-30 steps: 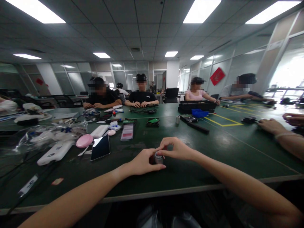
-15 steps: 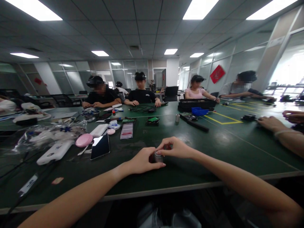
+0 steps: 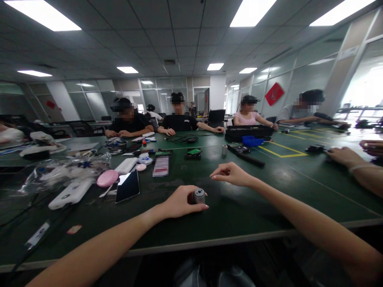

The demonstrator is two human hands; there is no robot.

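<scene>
My left hand [image 3: 181,202] is wrapped round a small grey metal cylinder [image 3: 200,196], by its look a small electric motor. It stands upright on the green table, with its round end and dark centre facing up. The thumb lies along its near side, and the fingers are mostly hidden behind it. Up and to the right, apart from the cylinder, my right hand [image 3: 231,174] hovers above the table. Its thumb and fingertips are pinched together; whatever may be between them is too small to make out.
A similar cylinder [image 3: 224,150] stands farther back, near a circuit-board device [image 3: 238,148] and a blue tray [image 3: 253,140]. To the left lie a dark phone [image 3: 128,187], a pink round case [image 3: 107,178], a white power bank [image 3: 71,193] and plastic bags. Co-workers sit around the table [image 3: 254,223].
My right hand has lifted off the cylinder's top and moved up and right, uncovering the end. My left hand keeps its hold. A person across the table has stretched an arm sideways.
</scene>
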